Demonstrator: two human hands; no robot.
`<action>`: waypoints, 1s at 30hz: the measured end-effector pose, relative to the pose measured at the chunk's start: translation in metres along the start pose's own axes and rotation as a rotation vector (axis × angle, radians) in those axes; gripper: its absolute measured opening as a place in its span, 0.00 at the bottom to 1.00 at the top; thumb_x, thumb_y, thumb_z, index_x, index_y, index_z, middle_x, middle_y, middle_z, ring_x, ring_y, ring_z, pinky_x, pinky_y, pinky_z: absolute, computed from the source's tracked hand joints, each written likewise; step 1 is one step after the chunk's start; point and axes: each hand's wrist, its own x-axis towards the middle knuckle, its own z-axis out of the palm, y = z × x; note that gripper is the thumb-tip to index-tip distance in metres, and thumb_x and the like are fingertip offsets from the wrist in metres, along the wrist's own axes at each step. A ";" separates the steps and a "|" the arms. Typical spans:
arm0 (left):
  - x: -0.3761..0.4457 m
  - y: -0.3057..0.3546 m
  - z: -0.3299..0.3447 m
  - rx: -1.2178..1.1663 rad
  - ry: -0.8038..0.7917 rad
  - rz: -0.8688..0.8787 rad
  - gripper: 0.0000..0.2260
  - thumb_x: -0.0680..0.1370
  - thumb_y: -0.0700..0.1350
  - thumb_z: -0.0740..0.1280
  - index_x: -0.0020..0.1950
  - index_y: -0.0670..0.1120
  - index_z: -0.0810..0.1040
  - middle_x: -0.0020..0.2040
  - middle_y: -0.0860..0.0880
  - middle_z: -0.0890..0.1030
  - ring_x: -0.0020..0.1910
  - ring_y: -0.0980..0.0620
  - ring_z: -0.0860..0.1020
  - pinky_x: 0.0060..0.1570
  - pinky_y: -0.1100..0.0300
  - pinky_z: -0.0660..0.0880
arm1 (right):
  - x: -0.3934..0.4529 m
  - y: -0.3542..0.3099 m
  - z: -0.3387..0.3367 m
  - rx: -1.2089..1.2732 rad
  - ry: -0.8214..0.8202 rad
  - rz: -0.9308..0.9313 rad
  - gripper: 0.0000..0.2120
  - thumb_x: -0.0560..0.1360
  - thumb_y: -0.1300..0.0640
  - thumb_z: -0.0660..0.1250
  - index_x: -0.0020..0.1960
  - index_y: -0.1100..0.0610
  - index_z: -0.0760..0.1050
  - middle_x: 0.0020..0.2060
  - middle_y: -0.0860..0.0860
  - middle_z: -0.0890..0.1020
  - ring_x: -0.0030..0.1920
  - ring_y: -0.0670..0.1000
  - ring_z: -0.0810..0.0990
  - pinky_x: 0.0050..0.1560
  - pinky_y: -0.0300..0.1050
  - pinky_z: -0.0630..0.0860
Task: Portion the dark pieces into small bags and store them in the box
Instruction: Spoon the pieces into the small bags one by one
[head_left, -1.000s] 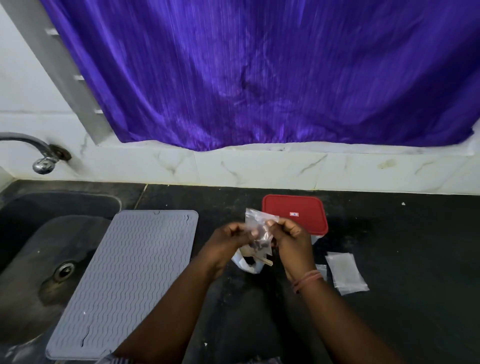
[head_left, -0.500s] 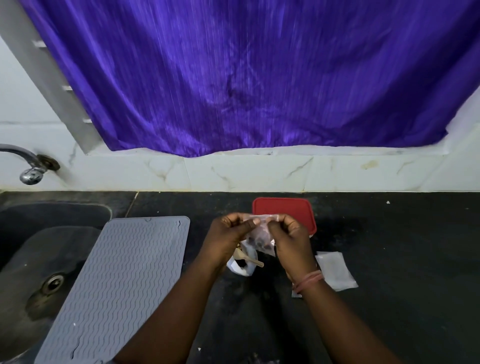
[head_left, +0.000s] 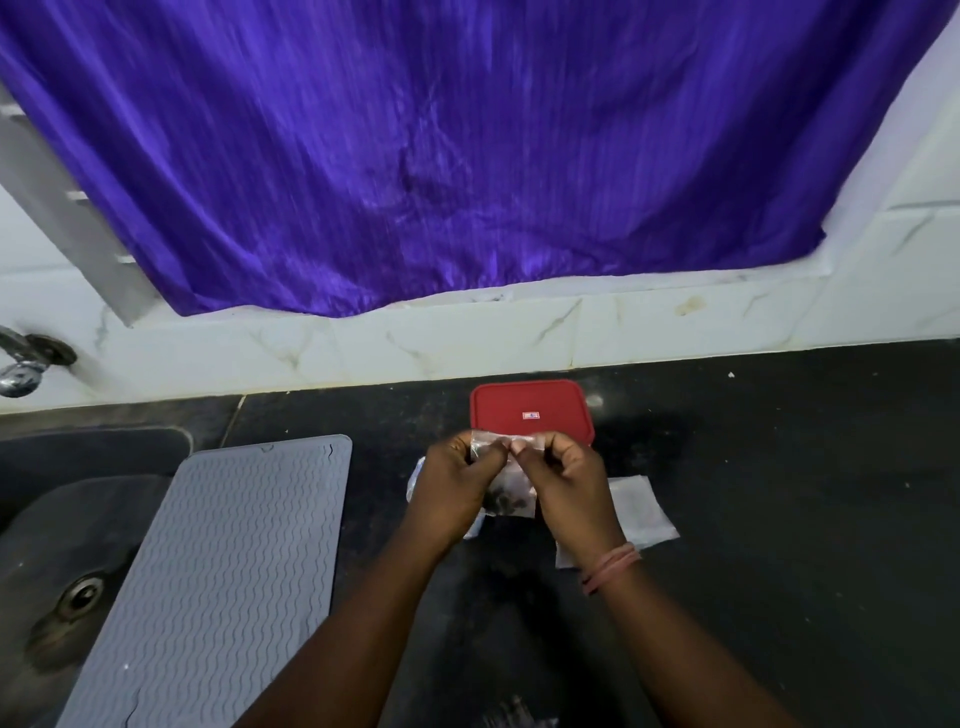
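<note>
A small clear bag with dark pieces in its bottom hangs between my two hands above the black counter. My left hand pinches the bag's top edge on the left, and my right hand pinches it on the right, fingertips almost meeting. Just behind the hands stands the box with a red lid, lid on. Empty small bags lie flat to the right of my right wrist. A larger clear bag is mostly hidden under my left hand.
A grey ribbed mat lies on the left, partly over the sink. A tap sticks out at the far left. A purple curtain hangs over the white marble ledge behind the counter.
My hands have brought the small bag's top edge level, with fingertips closer together along it. The camera has tilted, so the counter sits lower in view. The wooden spoon is hidden now.
</note>
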 end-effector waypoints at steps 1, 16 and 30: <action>-0.001 -0.003 0.003 -0.014 -0.013 -0.011 0.09 0.82 0.42 0.68 0.50 0.40 0.86 0.35 0.46 0.84 0.33 0.54 0.81 0.32 0.61 0.75 | -0.001 0.000 -0.004 -0.005 0.013 -0.010 0.06 0.79 0.58 0.68 0.47 0.59 0.81 0.41 0.58 0.85 0.47 0.62 0.83 0.51 0.60 0.80; -0.007 -0.027 0.047 -0.027 -0.034 -0.206 0.04 0.76 0.44 0.75 0.45 0.44 0.88 0.40 0.46 0.88 0.41 0.46 0.86 0.45 0.54 0.81 | -0.016 0.032 -0.059 0.217 0.136 0.308 0.04 0.73 0.61 0.74 0.47 0.59 0.86 0.43 0.55 0.87 0.47 0.56 0.86 0.55 0.56 0.82; -0.026 -0.087 0.089 -0.074 -0.028 -0.730 0.10 0.79 0.49 0.72 0.48 0.41 0.85 0.41 0.42 0.84 0.38 0.48 0.80 0.38 0.58 0.77 | -0.044 0.100 -0.081 0.163 0.207 0.612 0.05 0.75 0.60 0.74 0.44 0.62 0.84 0.40 0.58 0.87 0.41 0.57 0.86 0.44 0.51 0.84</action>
